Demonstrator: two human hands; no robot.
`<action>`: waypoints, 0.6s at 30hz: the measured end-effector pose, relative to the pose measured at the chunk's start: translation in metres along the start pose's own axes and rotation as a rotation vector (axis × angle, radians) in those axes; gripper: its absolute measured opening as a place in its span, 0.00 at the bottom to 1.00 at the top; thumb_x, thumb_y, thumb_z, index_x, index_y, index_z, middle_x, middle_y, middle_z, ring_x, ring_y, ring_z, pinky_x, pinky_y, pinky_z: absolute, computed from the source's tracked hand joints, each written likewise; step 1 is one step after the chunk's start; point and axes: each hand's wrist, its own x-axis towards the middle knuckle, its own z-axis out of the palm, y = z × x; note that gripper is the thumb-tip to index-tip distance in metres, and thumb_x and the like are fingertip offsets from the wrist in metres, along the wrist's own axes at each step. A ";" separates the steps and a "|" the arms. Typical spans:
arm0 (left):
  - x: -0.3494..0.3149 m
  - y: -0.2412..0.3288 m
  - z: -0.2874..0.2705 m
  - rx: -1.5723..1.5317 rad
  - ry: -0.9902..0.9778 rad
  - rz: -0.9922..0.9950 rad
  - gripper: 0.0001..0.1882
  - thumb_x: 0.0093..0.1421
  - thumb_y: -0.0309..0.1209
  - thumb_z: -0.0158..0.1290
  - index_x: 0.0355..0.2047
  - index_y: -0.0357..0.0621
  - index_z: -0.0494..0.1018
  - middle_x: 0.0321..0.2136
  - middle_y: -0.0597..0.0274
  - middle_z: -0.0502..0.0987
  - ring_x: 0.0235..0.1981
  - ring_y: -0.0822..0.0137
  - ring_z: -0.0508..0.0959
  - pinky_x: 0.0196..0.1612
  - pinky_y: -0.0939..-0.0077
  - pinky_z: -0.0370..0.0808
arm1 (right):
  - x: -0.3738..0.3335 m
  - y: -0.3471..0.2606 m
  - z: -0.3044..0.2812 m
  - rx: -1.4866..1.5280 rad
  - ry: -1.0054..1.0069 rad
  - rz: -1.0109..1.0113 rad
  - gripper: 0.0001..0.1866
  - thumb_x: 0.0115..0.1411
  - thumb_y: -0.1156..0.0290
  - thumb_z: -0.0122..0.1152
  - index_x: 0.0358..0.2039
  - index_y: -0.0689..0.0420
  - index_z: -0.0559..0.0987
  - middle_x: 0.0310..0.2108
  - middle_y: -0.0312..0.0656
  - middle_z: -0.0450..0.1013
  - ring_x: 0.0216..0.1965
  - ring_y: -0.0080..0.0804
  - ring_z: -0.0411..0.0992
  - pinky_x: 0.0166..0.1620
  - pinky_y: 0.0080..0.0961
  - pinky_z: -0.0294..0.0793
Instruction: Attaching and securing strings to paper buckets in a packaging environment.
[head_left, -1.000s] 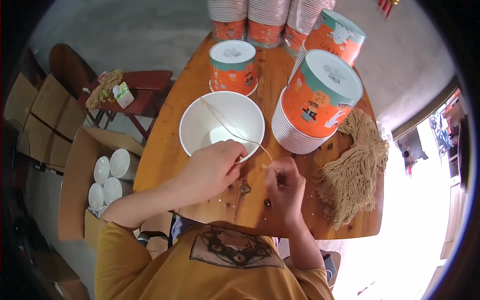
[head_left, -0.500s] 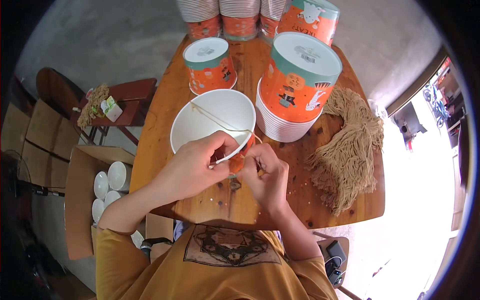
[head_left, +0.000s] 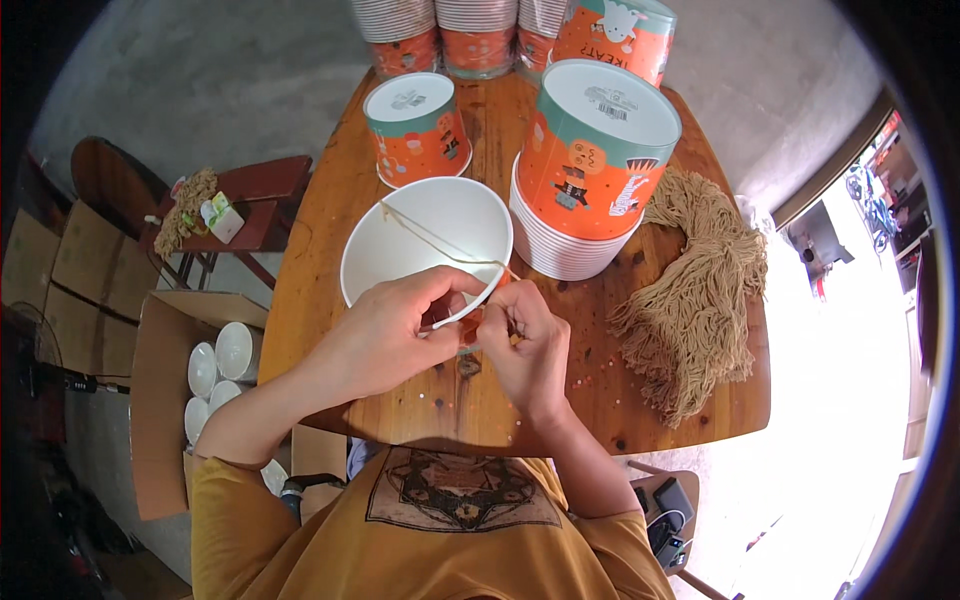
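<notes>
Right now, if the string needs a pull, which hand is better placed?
Probably the right hand: its fingers are curled just outside the rim of the white bucket, where the string crosses over. The left hand looks busy gripping that rim.

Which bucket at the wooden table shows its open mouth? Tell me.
The white-lined orange paper bucket in the left hand, with thin tan string across it. The other orange paper buckets show only bases or sides.

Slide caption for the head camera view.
Left hand holding a bucket by the rim, right hand beside it, cord across its mouth.
</notes>
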 end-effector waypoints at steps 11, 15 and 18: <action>0.011 -0.003 0.001 -0.208 -0.150 -0.111 0.09 0.65 0.27 0.50 0.44 0.37 0.71 0.32 0.65 0.76 0.35 0.76 0.74 0.41 0.78 0.73 | -0.002 0.009 -0.003 -0.021 0.028 -0.033 0.07 0.54 0.79 0.61 0.30 0.59 0.71 0.19 0.44 0.70 0.19 0.24 0.70 0.26 0.23 0.72; 0.022 -0.006 0.005 -0.063 -0.172 -0.077 0.06 0.66 0.28 0.48 0.39 0.37 0.70 0.29 0.63 0.75 0.32 0.74 0.73 0.38 0.77 0.72 | -0.006 0.008 -0.009 -0.060 0.004 -0.029 0.07 0.54 0.79 0.61 0.30 0.59 0.70 0.18 0.43 0.69 0.18 0.22 0.68 0.26 0.22 0.72; 0.028 -0.008 0.012 -0.007 -0.175 -0.074 0.05 0.66 0.28 0.48 0.36 0.38 0.68 0.28 0.60 0.74 0.31 0.72 0.73 0.36 0.75 0.71 | -0.009 0.016 -0.012 -0.008 -0.034 0.045 0.07 0.56 0.79 0.61 0.30 0.59 0.70 0.17 0.40 0.68 0.18 0.20 0.67 0.25 0.21 0.71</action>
